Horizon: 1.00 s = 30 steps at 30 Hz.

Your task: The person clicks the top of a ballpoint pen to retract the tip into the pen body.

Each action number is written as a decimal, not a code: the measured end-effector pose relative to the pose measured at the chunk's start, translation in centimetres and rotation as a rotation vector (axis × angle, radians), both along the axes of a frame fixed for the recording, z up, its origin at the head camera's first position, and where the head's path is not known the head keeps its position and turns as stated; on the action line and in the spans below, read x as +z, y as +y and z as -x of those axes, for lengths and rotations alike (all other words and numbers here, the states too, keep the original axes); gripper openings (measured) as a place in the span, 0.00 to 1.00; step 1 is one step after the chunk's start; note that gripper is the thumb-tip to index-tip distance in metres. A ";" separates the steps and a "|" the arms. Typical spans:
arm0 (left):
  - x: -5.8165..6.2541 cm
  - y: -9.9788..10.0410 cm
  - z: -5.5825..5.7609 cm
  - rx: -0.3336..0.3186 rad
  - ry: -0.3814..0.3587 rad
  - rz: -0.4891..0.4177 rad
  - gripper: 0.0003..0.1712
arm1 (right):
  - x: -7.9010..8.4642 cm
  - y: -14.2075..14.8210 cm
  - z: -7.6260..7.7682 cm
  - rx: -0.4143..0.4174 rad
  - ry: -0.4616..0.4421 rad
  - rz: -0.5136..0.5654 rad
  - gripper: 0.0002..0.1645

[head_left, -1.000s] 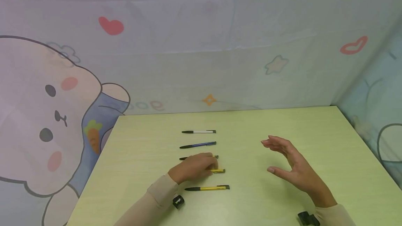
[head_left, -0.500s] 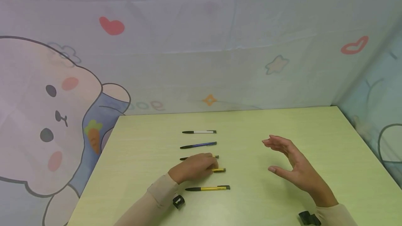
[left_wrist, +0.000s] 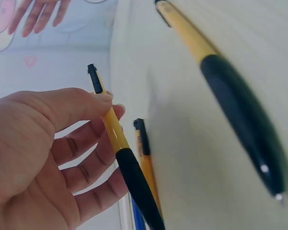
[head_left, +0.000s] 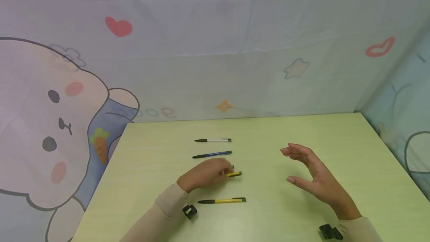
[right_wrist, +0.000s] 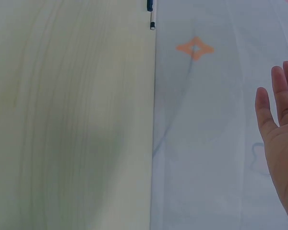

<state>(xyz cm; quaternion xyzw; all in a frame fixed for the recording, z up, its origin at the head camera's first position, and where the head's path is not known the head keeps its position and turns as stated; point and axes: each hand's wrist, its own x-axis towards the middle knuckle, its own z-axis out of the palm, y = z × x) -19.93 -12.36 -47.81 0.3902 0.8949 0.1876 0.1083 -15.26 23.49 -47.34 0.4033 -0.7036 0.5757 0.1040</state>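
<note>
My left hand [head_left: 206,173] pinches a yellow pen [left_wrist: 115,132] with a black grip between thumb and fingertips, lifted off the table in the left wrist view. Behind it lies a second yellow pen [left_wrist: 145,160], mostly covered by the hand in the head view. Nearer the front of the table rests another yellow pen [head_left: 223,201], black grip to the left. Farther back are a blue pen [head_left: 212,154] and a white pen [head_left: 213,140], roughly parallel. My right hand [head_left: 317,178] hovers over the right side with fingers and thumb spread apart, holding nothing.
The pale yellow-green table [head_left: 285,133] reaches back to a cloth backdrop [head_left: 201,47] printed with a cartoon animal and hearts. Another printed cloth [head_left: 406,96] hangs on the right side. A black wrist band piece [head_left: 190,211] shows by the left sleeve.
My left hand has risen and shifted slightly away from me, carrying the yellow pen up from its place in the row. The right hand stays nearly still.
</note>
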 end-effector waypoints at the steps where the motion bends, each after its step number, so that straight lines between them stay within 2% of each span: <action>1: 0.2 0.0 0.0 0.009 -0.010 -0.017 0.13 | 0.0 0.0 0.0 0.003 0.001 0.002 0.55; 7: 1.4 -0.5 0.3 0.055 -0.098 -0.155 0.13 | 0.1 0.1 0.2 0.005 0.001 -0.001 0.55; 13: 2.7 -0.8 0.3 0.058 -0.131 -0.266 0.13 | 0.2 0.2 0.3 0.009 0.007 0.002 0.55; 22: 3.7 -0.6 0.4 0.078 -0.131 -0.347 0.16 | 0.1 0.2 0.3 0.006 0.003 -0.002 0.55; 30: 4.5 -0.4 0.0 0.089 -0.149 -0.412 0.16 | 0.4 0.3 0.5 -0.015 0.018 -0.009 0.56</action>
